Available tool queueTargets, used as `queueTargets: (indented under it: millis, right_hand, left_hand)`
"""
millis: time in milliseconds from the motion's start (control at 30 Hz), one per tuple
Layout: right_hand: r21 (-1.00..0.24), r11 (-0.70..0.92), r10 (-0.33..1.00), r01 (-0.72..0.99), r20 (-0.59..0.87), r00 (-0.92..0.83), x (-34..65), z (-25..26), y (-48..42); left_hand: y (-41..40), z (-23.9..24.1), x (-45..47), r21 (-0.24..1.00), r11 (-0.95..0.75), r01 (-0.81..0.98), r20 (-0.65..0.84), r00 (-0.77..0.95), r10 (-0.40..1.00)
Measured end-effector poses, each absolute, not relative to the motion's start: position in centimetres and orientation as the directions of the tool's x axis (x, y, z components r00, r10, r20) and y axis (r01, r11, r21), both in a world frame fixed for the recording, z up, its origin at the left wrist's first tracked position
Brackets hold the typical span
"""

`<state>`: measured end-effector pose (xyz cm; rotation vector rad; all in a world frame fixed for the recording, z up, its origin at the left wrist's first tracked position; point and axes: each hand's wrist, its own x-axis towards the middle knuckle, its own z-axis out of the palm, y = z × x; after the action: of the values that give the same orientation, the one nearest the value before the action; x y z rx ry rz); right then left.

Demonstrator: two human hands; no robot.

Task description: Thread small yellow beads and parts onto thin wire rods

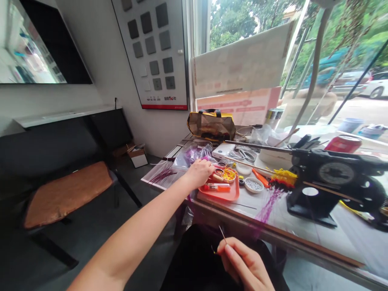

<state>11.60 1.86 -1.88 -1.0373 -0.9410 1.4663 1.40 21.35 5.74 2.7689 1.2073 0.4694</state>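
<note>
the left forearm (151,226) is bare, a long, smooth shape that widens from the wrist toward the elbow. the left hand (198,173) and right hand (241,259) are bare as well, with slim fingers. below the front edge of the counter (303,233), plain black clothing (184,262) covers the lap, so dark that seams or folds are hard to make out.

Bright window (236,24), grey wall (95,44), dark floor (127,222), brown-seated chair (69,194)
</note>
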Motion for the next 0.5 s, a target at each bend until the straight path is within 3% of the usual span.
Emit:
queueTargets:
  millis: [200,233,300,500]
  right_hand:
    - [-0.909,-0.08,0.996,-0.409,-0.086,-0.004,13.0,-0.5,1.9]
    - [-0.909,-0.071,0.997,-0.411,-0.073,-0.011,13.2,-0.3,1.9]
    - [-0.919,-0.048,0.998,-0.392,-0.031,-0.049,13.4,-0.1,2.1]
    - [-0.959,0.051,0.973,-0.278,0.111,-0.204,13.0,-1.3,2.7]
  left_hand:
    - [12.3,7.9,-2.2,0.401,-0.589,0.702,0.205,0.558,0.804]
    - [10.5,7.8,-2.9,0.46,-0.571,0.679,0.142,0.579,0.803]
    - [7.3,7.2,-3.7,0.681,-0.362,0.637,-0.127,0.59,0.798]
    - [2.6,5.3,-3.5,0.743,-0.224,0.631,-0.294,0.608,0.738]
